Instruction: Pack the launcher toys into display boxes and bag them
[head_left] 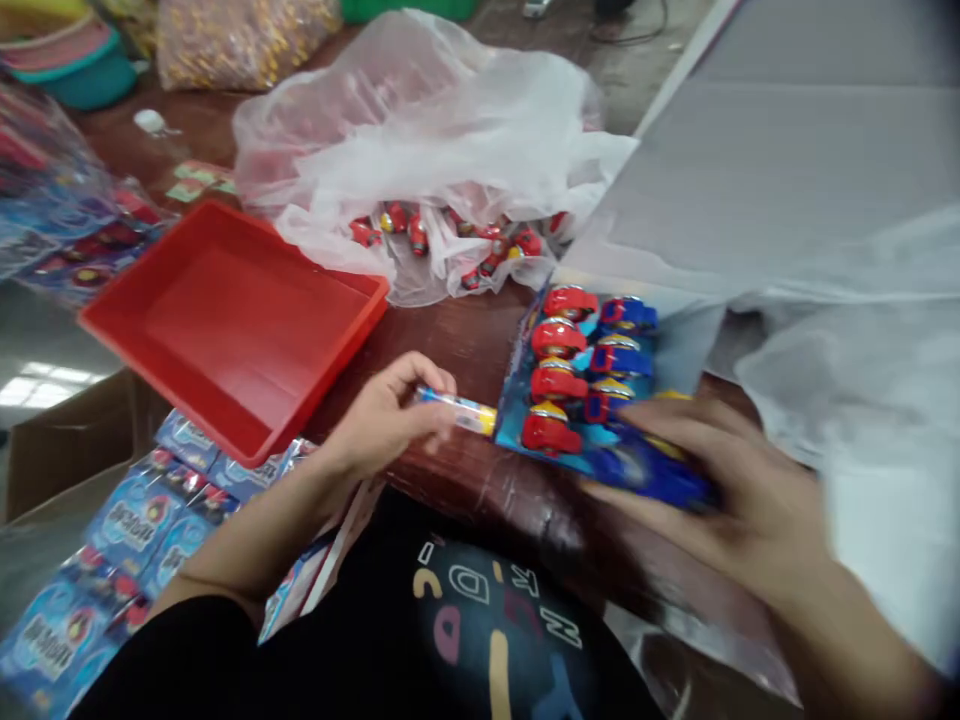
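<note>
My left hand [394, 415] is closed around a small tube [469, 412] with a blue end, a clear printed middle and a yellow end. The tube's yellow tip reaches the left edge of a blue card [512, 405]. On that card stand a row of red toys [553, 378] and a row of blue toys [621, 355], with silver and yellow parts on top. My right hand [720, 480], smeared by motion, grips a blue toy [652, 468] at the card's near right corner. Its fingers cover part of the toy and of the card.
A red plastic tray [225, 320] lies to the left. Behind the card, a white plastic bag [427, 130] spills several loose red toys [491, 250]. Packaged blue cards [131, 530] are stacked at the lower left. White sheeting [795, 180] rises on the right.
</note>
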